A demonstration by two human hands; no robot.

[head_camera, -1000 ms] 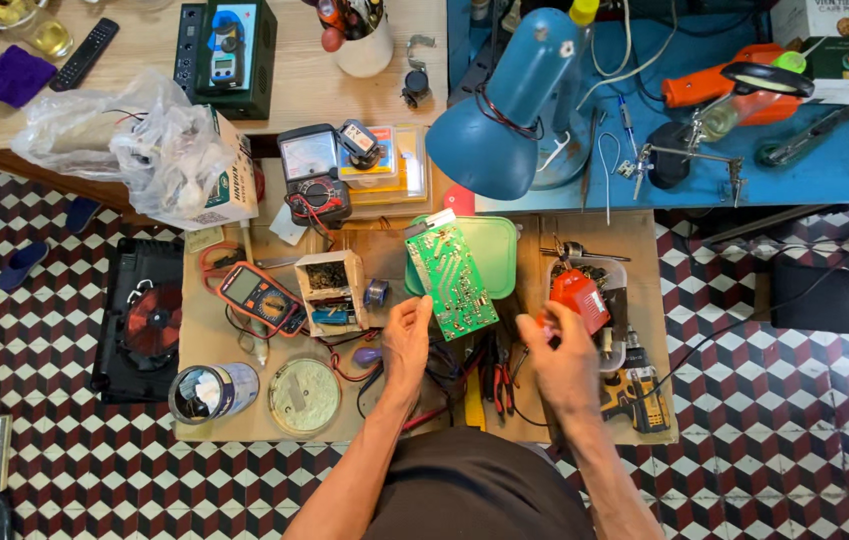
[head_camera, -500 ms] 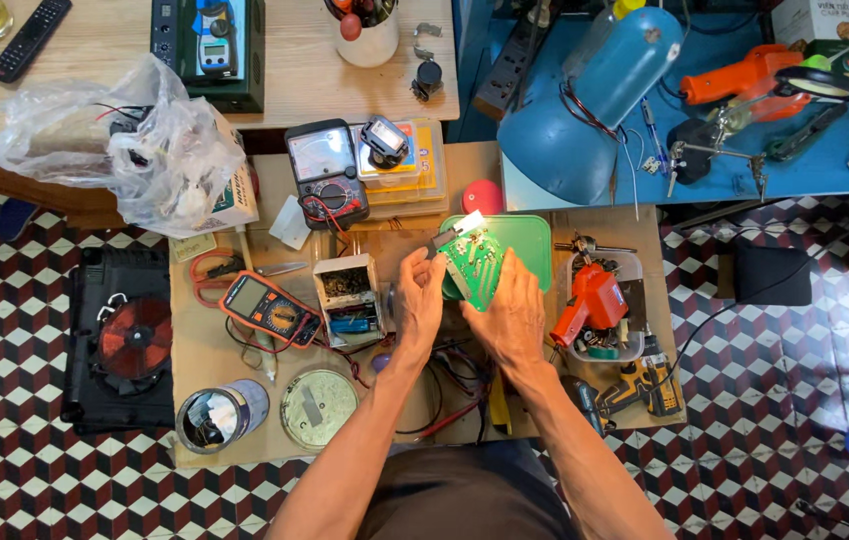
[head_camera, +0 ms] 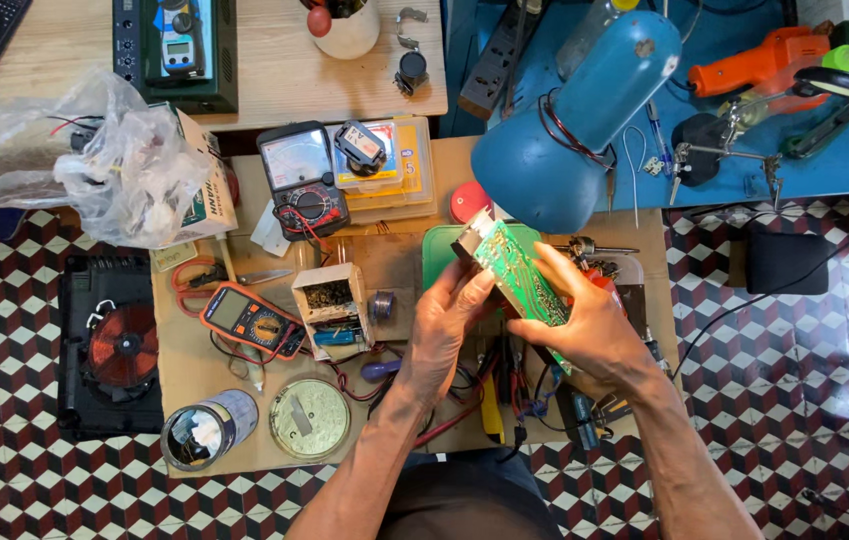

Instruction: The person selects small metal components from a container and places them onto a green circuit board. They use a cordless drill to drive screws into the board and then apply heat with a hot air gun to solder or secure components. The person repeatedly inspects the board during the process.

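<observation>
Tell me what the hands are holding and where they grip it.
Both hands hold a green circuit board. The right hand cradles its lower end from beneath, fingers wrapped over the edge; the left hand steadies its left edge with the fingertips.

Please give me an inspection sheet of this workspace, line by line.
Surface: low wooden board, crowded.
Job's things: green circuit board held above the bench.
Clutter: orange multimeter, analogue meter, open tin, plastic bag.
Grips: left hand and right hand both hold the circuit board.
Cables: red and black leads tangled under the hands.
Surroundings: blue lamp, chequered floor.
</observation>
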